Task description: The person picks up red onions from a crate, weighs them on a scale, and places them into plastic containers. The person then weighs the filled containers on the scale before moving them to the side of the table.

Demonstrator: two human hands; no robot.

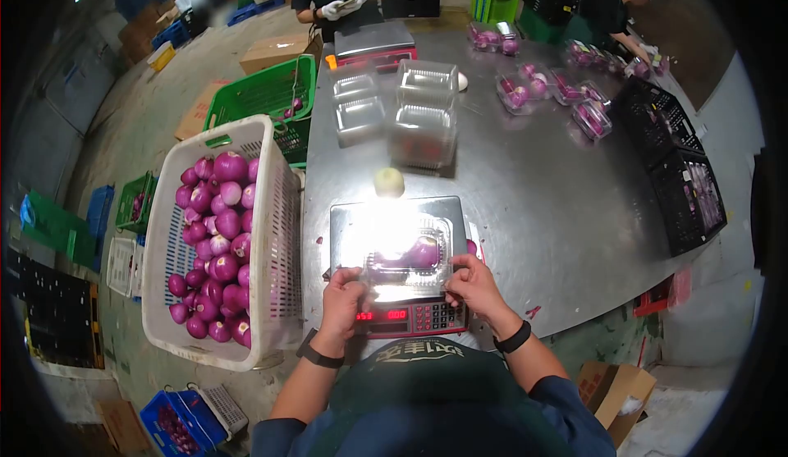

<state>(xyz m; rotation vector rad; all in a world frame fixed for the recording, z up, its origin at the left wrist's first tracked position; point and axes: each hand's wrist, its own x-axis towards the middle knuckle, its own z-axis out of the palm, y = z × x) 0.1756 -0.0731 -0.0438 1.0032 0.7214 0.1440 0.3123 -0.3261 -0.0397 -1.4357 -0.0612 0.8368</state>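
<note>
Left hand: pinching near left corner of clear box.
Right hand: pinching its near right corner.
Purple onions: inside, over scale; contact unclear.
Closing: seemingly in hand; calls for even corner pressure.
Pale onion: just past scale, possible obstacle.
Empty boxes: stacked beyond.

Cardboard box at lower right, yellow bin and bright green crates farther back
</note>
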